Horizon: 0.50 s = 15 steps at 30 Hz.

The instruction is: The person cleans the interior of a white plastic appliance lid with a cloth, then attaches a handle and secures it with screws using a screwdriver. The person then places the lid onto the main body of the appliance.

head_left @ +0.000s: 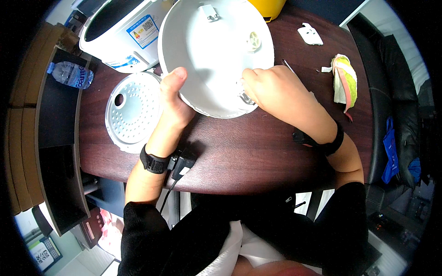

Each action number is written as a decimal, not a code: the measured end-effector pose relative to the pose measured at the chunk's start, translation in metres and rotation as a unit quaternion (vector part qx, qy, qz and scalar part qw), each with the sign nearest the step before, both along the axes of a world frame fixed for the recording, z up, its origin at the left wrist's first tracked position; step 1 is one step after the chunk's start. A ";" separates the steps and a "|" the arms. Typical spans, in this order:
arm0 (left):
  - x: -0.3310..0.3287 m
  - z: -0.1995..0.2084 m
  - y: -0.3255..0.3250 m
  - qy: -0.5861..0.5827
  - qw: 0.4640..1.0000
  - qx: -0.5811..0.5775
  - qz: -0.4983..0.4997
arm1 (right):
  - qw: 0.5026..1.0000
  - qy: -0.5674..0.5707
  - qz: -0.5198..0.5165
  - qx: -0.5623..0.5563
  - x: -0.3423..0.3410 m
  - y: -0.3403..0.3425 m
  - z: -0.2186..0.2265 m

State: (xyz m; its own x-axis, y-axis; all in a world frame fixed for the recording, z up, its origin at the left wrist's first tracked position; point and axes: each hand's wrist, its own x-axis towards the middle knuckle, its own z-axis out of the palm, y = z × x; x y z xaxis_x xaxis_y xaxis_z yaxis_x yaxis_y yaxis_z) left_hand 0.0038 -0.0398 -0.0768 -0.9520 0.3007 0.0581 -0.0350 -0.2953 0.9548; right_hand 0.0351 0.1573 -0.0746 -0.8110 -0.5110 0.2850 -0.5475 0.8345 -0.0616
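A large white round shell (212,50), like an appliance lid seen from inside, is tilted up over the table. My left hand (176,99) is closed on its near-left rim, thumb over the edge. My right hand (269,89) is curled over the near-right inside edge, fingers pinched beside a small shiny metal piece (246,98). What the fingertips hold is mostly hidden. Inside the shell are a white bracket (210,13) and a pale round fitting (253,42). Left of my left hand lies a white perforated disc (133,110) with one larger hole.
A white appliance body (122,34) with a blue-edged label stands at the far left. A water bottle (71,75) lies beside it. At right are a white plastic part (310,34) and a green-pink cloth (344,80). A black power adapter (184,163) sits near the front edge.
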 end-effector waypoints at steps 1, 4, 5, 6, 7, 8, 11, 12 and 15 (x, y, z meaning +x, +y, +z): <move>-0.001 -0.002 -0.001 -0.004 1.000 0.000 -0.002 | 1.000 -0.004 -0.001 -0.002 0.000 -0.001 0.000; -0.004 -0.007 -0.003 -0.009 1.000 0.007 -0.012 | 0.999 -0.027 -0.006 -0.031 0.000 -0.002 -0.001; -0.004 -0.008 -0.003 -0.008 1.000 0.009 -0.016 | 0.998 -0.037 -0.008 -0.046 0.000 -0.002 -0.001; -0.004 -0.009 -0.003 -0.009 1.000 0.008 -0.019 | 0.997 -0.045 -0.006 -0.063 0.000 -0.002 -0.001; -0.004 -0.009 -0.003 -0.009 1.000 0.007 -0.022 | 0.995 -0.052 -0.003 -0.080 -0.001 -0.001 -0.002; -0.004 -0.009 -0.003 -0.010 1.000 0.006 -0.025 | 0.993 -0.059 -0.002 -0.098 -0.001 -0.001 -0.002; -0.005 -0.008 -0.002 -0.007 1.000 0.010 -0.021 | 0.970 -0.143 -0.067 -0.183 -0.002 0.001 -0.003; -0.005 -0.008 -0.003 -0.008 1.000 0.014 -0.017 | 0.972 -0.132 -0.068 -0.182 -0.002 0.002 -0.002; -0.005 -0.007 -0.004 -0.008 1.000 0.020 -0.011 | 0.980 -0.100 -0.058 -0.160 -0.002 0.006 0.013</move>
